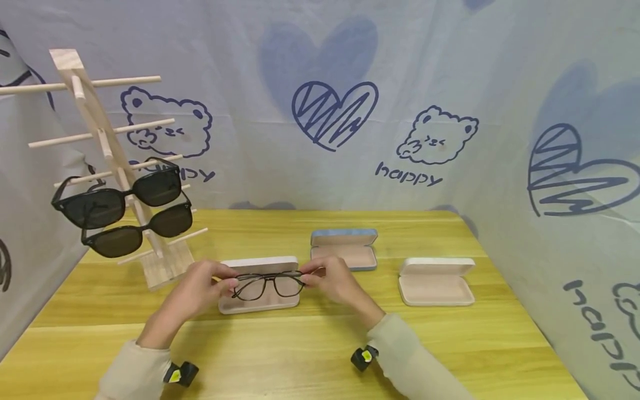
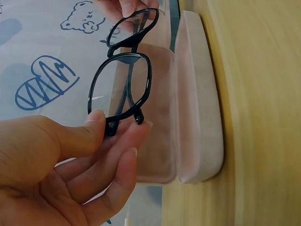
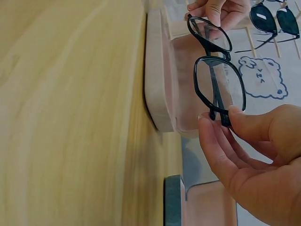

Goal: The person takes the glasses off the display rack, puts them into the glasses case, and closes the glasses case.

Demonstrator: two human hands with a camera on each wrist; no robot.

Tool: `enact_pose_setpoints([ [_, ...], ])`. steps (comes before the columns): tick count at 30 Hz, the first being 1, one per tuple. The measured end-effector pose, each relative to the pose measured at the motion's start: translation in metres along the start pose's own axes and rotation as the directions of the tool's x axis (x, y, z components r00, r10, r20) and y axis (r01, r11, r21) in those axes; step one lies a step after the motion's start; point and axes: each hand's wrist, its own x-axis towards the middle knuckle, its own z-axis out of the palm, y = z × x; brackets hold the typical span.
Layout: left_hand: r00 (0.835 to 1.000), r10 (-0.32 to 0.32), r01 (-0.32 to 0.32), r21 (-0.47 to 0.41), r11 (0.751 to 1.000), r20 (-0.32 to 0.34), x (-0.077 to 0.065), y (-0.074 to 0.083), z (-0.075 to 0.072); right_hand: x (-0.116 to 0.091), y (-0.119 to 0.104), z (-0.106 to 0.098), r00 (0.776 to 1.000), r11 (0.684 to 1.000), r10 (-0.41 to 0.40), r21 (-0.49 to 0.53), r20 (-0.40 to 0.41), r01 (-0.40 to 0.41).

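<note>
Left sleeve [image 1: 132, 371]: pale cream, plain, long, ending short of the wrist. Right sleeve [image 1: 415, 358]: matching in colour and cut, likewise ending short of the wrist. Left hand [image 1: 200, 286] and right hand [image 1: 334, 279]: both bare. Left wrist unit [image 1: 188, 373]: small, black, blocky, fitted at the right side of its sleeve; bears a yellow-green patch [image 1: 175, 376]. Right wrist unit [image 1: 358, 360]: same black, compact form, fitted at the left side of its sleeve; bears a similar yellow-green marking [image 1: 367, 355]. Finer detail on both units is too small to read.
</note>
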Motion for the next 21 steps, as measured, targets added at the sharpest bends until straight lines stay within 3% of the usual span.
enact_pose_setpoints([
  [9,0.997,-0.068,0.068,0.013,0.998,-0.021,-0.001,-0.008,0.003,0.005,0.000,0.007,1.000,0.999,0.000,-0.042,0.017,0.000],
  [21,0.997,-0.074,0.076,0.071,0.995,-0.026,0.000,-0.016,0.002,0.010,0.002,0.019,1.000,0.996,-0.009,-0.086,0.014,0.010],
])
